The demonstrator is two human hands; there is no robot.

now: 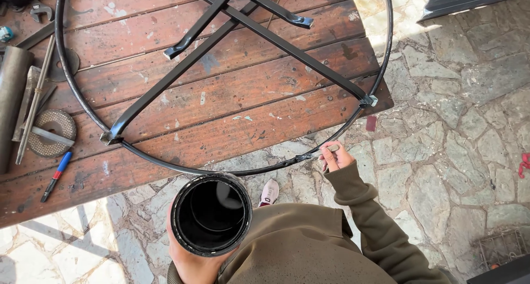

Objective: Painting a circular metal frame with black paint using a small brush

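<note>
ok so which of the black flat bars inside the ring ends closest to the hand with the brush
The long crossbar running down to the ring's right edge, ending in a bracket just above the right hand. The other bars end mid-table or at the ring's left side.

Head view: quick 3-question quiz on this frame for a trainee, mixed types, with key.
1. True or false: the black metal ring lies wholly on the wooden table.
2. What does the left hand hold? A) a can of black paint B) a hammer C) a grinding disc
3. What does the right hand hold against the ring?

Key
1. False: its near arc overhangs the table's edge, above the stone paving.
2. A
3. A small brush, its tip on the ring.
</note>
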